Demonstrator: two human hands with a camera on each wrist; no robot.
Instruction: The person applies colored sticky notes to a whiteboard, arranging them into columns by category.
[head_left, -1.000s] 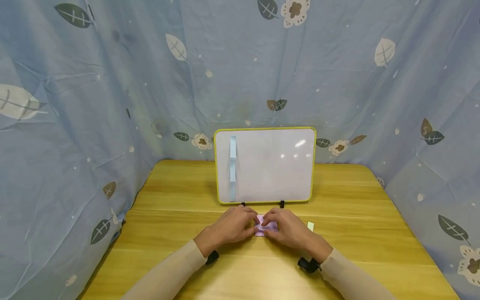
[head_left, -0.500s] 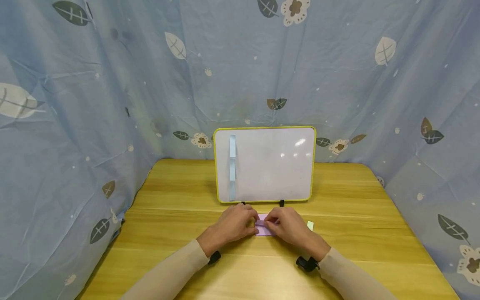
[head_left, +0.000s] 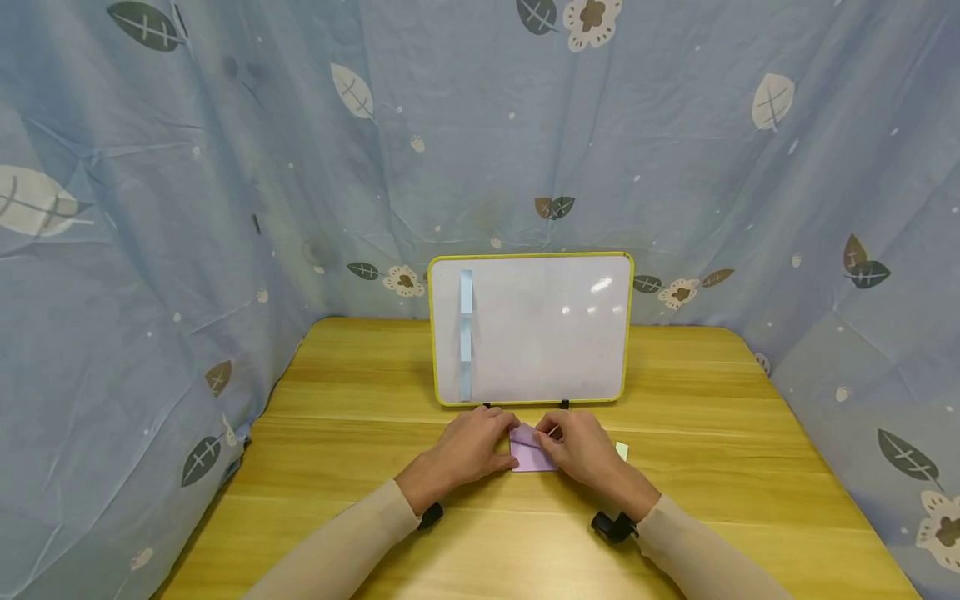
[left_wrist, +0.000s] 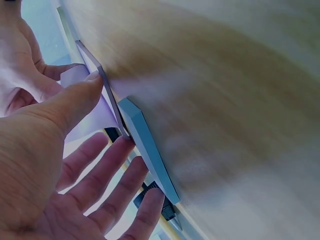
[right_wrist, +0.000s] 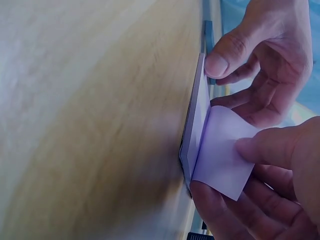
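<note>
A purple sticky note pad [head_left: 531,461] lies on the table in front of the whiteboard. My left hand [head_left: 465,447] steadies it at its left end, thumb on the near edge and forefinger at the far edge. My right hand [head_left: 588,458] pinches the top sticky note [right_wrist: 225,150] between thumb and fingers. That sheet is bent up from the pad [right_wrist: 192,120] and still joins it along one edge in the right wrist view. Beside the left fingers lies a blue pad [left_wrist: 147,147], which the left hand hides in the head view.
A yellow-framed whiteboard [head_left: 540,333] stands on black feet behind the hands. Three light blue sticky notes [head_left: 467,337] form a column at its left side. A pale green pad [head_left: 622,451] lies right of the right hand. Patterned curtains [head_left: 480,150] surround the wooden table [head_left: 360,375].
The right fingers have gone from lying flat on the pad to pinching its top sheet and lifting it, tilting it away. The left hand stays at the pad's left end.
</note>
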